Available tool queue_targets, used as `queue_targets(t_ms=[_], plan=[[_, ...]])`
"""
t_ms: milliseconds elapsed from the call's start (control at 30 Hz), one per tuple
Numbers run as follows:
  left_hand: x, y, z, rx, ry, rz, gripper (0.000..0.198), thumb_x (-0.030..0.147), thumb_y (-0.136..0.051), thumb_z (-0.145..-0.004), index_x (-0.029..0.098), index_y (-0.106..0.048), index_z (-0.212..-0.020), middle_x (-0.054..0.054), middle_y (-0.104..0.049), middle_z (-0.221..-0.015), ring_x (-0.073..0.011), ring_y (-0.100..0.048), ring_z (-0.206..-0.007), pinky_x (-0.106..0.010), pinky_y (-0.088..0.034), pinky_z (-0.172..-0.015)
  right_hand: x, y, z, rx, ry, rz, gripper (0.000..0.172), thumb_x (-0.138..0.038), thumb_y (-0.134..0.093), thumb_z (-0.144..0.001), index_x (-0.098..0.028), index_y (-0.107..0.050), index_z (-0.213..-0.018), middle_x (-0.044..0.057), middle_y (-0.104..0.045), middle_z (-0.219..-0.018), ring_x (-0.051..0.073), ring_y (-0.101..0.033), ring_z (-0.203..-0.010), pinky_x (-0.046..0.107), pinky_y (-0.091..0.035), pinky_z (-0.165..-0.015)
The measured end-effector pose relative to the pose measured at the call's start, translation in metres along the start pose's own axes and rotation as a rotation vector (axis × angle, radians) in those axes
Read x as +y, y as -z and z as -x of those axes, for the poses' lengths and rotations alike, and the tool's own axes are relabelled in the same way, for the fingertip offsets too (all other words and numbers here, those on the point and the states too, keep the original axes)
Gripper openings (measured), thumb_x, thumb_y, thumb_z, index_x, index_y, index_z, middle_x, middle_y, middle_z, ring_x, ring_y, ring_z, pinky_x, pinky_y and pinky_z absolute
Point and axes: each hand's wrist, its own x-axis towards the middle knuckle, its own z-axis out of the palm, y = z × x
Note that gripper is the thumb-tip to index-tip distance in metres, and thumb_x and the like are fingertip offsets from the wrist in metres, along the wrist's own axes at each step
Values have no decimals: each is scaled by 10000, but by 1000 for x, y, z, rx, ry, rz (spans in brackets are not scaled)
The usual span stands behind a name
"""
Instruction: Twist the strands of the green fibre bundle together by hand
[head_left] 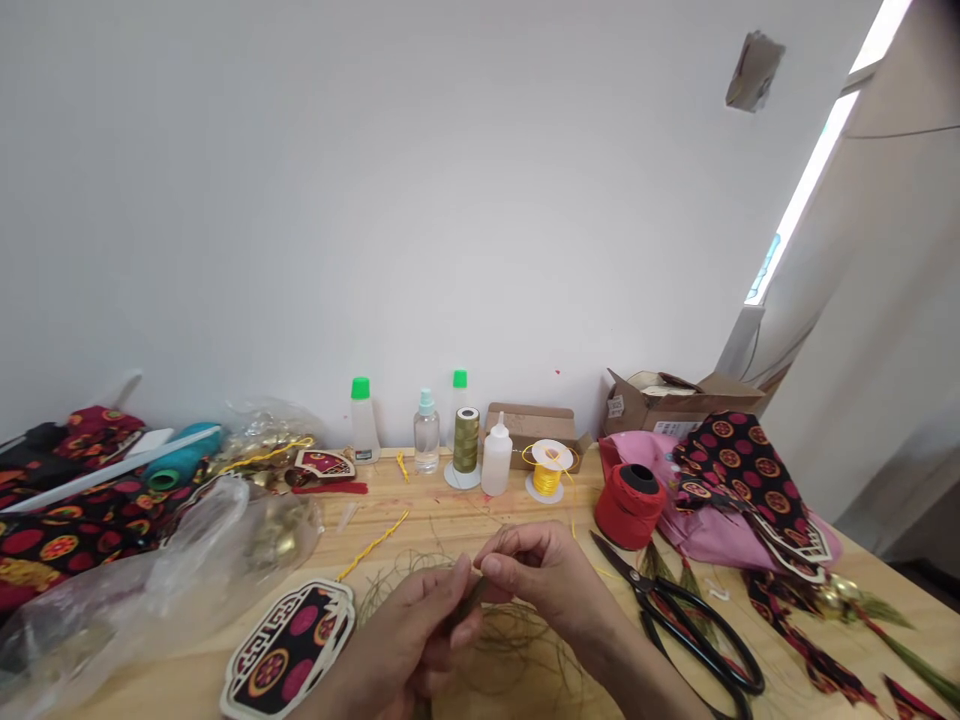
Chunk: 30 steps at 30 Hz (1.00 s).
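Observation:
My left hand (427, 620) is closed around a bundle of olive-green thread (466, 603), its thumb pressed near the top. Fingertips of my right hand (536, 570) pinch together right beside that thumb, at the upper end of the bundle; the strand between them is too fine to make out clearly. Loose olive thread (517, 645) lies in tangled loops on the table beneath both hands. To the right rest black-handled scissors (686, 620), blades slightly apart. A patterned fabric pendant with a pale cut-out frame (289, 650) lies left of my left forearm.
Along the wall stand an olive thread cone (466, 440), a white squeeze bottle (496, 460), a spray bottle (426, 435) and a yellow cord spool (547, 478). A red thread cone (630, 508) and cardboard box (660, 405) are at right. Plastic bags (187, 560) crowd the left.

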Motion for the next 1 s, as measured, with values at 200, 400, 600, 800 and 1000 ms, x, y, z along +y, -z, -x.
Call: queue_targets(t_ms=[200, 400, 600, 800, 1000], plan=[[-3, 6, -1, -33, 43, -11, 318, 448, -609, -611, 132, -587, -647, 109, -289, -388, -21, -73, -356, -181, -22, -351, -1, -1, 0, 9, -21, 6, 224, -336, -698, -571, -127, -621, -550, -45, -517, -448, 63, -447, -443, 188, -321, -449], [-4, 7, -4, 36, -41, 100, 229, 354, -627, -633, 125, -631, -630, 77, -376, -406, -17, -188, -345, -143, -100, -326, -1, 3, -2, 243, 14, 17, 262, -387, -613, -668, -131, -659, -693, -55, -458, -525, 23, -315, -392, 164, -234, -384], [-4, 15, -13, 258, -404, 0, 180, 313, -634, -635, 181, -691, -742, -61, -661, -926, -201, -480, -1012, -280, -342, -866, 7, -10, 2, 65, 57, 37, 302, -392, -548, -735, -177, -645, -923, 35, -610, -795, 132, -519, -729, 254, -401, -697], [-4, 15, -10, 315, -402, -15, 172, 295, -650, -613, 170, -690, -724, -93, -608, -1074, -237, -504, -1014, -310, -403, -817, 20, -29, 3, -172, 147, 52, 315, -425, -502, -756, -146, -649, -738, 9, -573, -653, 121, -512, -639, 229, -394, -645], [-4, 10, -8, 222, -272, 110, 218, 319, -642, -619, 135, -671, -734, -68, -671, -718, -139, -579, -511, -219, -427, -436, 30, -28, 1, -177, -7, 135, 483, -541, -467, -715, -133, -502, -458, -25, -466, -437, 41, -365, -363, 167, -289, -399]])
